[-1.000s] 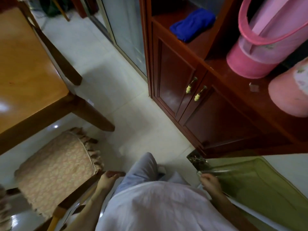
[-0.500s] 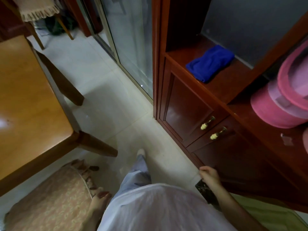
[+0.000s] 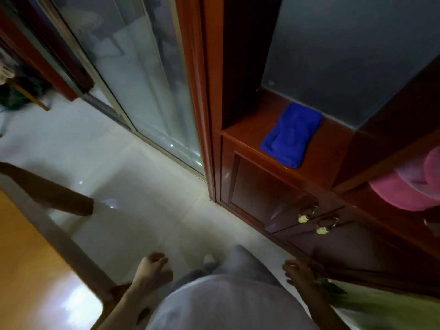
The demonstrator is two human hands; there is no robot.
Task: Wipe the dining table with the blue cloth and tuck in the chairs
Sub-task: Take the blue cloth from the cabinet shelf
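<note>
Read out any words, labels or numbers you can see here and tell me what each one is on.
None can be read. The blue cloth, the wooden cabinet and the pink container show no print, and the whole frame is blurred.

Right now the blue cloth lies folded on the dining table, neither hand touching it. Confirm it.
Not on the dining table: the head view shows the blue cloth lying folded on the cabinet shelf. Neither the left hand nor the right hand touches it.
</note>
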